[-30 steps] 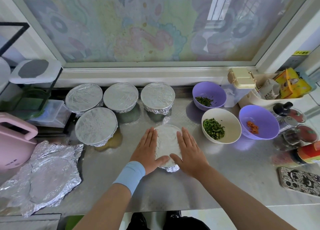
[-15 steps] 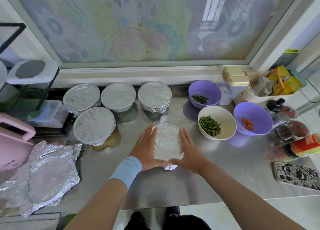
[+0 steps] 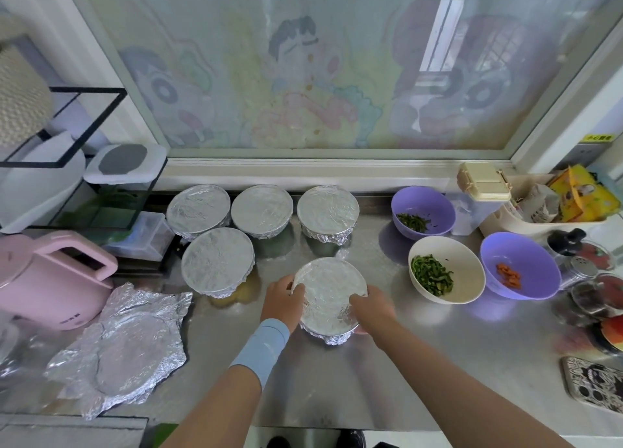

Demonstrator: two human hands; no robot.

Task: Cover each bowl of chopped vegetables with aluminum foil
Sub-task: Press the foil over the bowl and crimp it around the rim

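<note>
Foil-covered bowl (image 3: 328,296): left hand (image 3: 281,299), right hand (image 3: 372,307) grip rim, crimping edge. Next, likely: foil sheet (image 3: 128,339) onto white bowl (image 3: 468,269), right.

Home kitchen: a stainless-steel counter (image 3: 438,363) runs under a window (image 3: 303,76) w/ cartoon film. 5 foil-covered bowls (image 3: 261,209) sit center, 3 open bowls (image 3: 445,274) of chopped veg to the right. Pink electric kettle (image 3: 50,279) at left; condiment jars (image 3: 585,270) crowd the right edge, w/ a lidded food storage box (image 3: 482,184) at far right.
</note>
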